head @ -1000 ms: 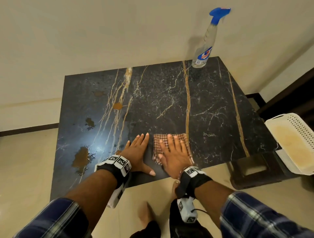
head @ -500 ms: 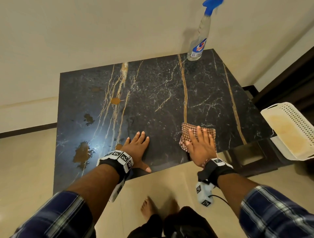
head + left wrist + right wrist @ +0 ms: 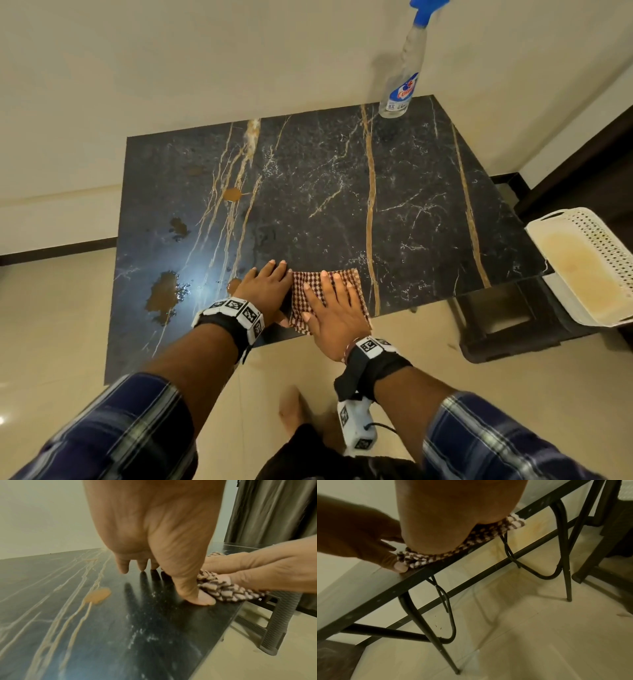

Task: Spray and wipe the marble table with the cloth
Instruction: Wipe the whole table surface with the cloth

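Dark marble table (image 3: 308, 192) with gold and white veins stood against a cream wall, on beige floor tiles. Right hand (image 3: 334, 313) lay flat, fingers (image 3: 327, 282) straight and spread, pressing the checkered cloth (image 3: 347, 279) onto the table at its near edge, right of middle; in the right wrist view the cloth overhung that edge slightly. Left hand (image 3: 265, 291) was flat too, fingers extended on bare marble just beside the cloth, thumb (image 3: 197, 595) touching the cloth's left edge. Brown spills (image 3: 164, 294) sat near the table's left edge, with another blotch (image 3: 233, 194) further back toward the middle, and a bright light glare lay beside the near-left spill. Spray bottle (image 3: 402, 85) with blue trigger stood upright at the far right corner. White perforated basket (image 3: 589, 267) sat off the right edge, a dark plastic stool (image 3: 507, 318) below it. Black metal legs (image 3: 426, 615) showed under the table.
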